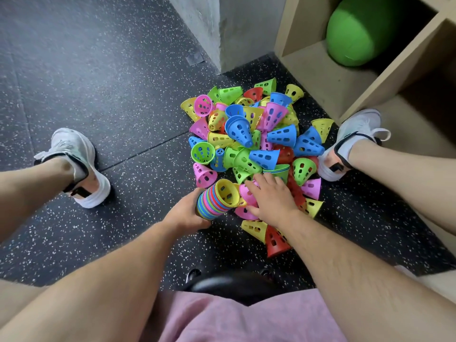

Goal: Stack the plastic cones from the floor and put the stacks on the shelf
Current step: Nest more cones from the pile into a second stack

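Stack of cones sits low centre, just near-left of the pile, tilted, with a yellow cone on top and its open mouth showing. The left hand has fingers curled round the stack's lower part. The right hand has its fingers spread on a pink cone at the near edge of the pile; no closed grip visible yet. Most cones are loose on the floor, lying every way up, some already nested in twos. Shelf is far right, with no cones on it.

Risks, as judged:
- Pink cone is wedged among its neighbours, so pulling it could drag or scatter them, e.g. the yellow cone and the red cone on the near side.
- Picked cone may face the wrong way for the stack and need a turn in one hand, so it could drop.
- Stack is held one-handed and tilted. A hard push could skew it or slip the top cones off.
- Nested pairs could go on crooked and jam.
- Right shoe is touching the pile edge, so a foot move would kick cones away.
- Green ball fills the upper shelf compartment; the stack would need the lower one.
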Demonstrator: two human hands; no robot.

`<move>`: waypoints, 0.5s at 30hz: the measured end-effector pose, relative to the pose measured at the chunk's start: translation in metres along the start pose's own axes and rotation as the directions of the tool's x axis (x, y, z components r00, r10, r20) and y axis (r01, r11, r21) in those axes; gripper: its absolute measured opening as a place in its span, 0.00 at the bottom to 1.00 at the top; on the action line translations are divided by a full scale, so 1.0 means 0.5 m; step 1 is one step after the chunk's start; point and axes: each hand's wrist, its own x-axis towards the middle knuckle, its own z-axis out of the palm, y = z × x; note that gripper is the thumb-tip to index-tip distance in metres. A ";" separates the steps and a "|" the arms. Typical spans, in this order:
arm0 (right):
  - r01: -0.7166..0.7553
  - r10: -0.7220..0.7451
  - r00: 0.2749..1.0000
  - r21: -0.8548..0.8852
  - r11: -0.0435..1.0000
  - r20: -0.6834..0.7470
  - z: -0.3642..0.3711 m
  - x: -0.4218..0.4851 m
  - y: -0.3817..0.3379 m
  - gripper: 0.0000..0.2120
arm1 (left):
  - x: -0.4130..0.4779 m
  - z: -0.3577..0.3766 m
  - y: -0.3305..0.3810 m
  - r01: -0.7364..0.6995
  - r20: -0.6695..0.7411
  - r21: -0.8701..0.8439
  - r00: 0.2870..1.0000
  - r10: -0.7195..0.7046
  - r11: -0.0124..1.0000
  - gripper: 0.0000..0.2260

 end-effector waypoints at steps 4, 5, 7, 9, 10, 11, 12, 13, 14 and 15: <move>-0.021 0.024 0.999 -0.089 0.996 0.032 0.001 0.026 -0.015 0.34 | -0.002 -0.003 0.001 0.038 -0.026 -0.044 0.999 -0.039 0.998 0.31; -0.034 0.036 0.999 -0.082 0.996 0.028 0.001 0.029 -0.020 0.34 | -0.003 -0.004 0.001 0.045 -0.030 -0.050 0.998 -0.046 0.998 0.31; -0.048 0.049 0.999 -0.069 0.996 0.006 0.005 0.027 -0.027 0.31 | -0.003 -0.004 0.002 0.058 -0.037 -0.047 0.998 -0.060 0.997 0.31; -0.040 0.043 0.998 -0.086 0.996 0.038 0.012 0.023 -0.026 0.29 | -0.002 -0.003 0.000 0.062 -0.040 -0.051 0.997 -0.064 0.997 0.31; -0.022 0.031 0.997 -0.118 0.993 0.077 0.014 0.023 -0.022 0.29 | -0.001 -0.002 -0.002 0.060 -0.042 -0.054 0.997 -0.063 0.997 0.31; 0.003 0.015 0.993 -0.155 0.988 0.115 0.015 0.024 -0.018 0.30 | 0.000 -0.001 -0.004 0.060 -0.043 -0.053 0.997 -0.062 0.997 0.31; 0.028 -0.001 0.990 -0.192 0.981 0.140 0.015 0.027 -0.015 0.33 | 0.001 0.000 -0.005 0.058 -0.045 -0.050 0.997 -0.061 0.997 0.31; 0.045 -0.014 0.989 -0.216 0.975 0.146 0.016 0.028 -0.014 0.35 | 0.002 0.001 -0.006 0.059 -0.046 -0.048 0.997 -0.061 0.997 0.30; 0.055 -0.021 0.989 -0.232 0.971 0.145 0.015 0.029 -0.014 0.36 | 0.003 0.001 -0.006 0.055 -0.048 -0.044 0.997 -0.058 0.997 0.30; 0.057 -0.025 0.991 -0.237 0.970 0.134 0.016 0.029 -0.013 0.37 | 0.004 0.002 -0.005 0.053 -0.049 -0.037 0.997 -0.055 0.998 0.30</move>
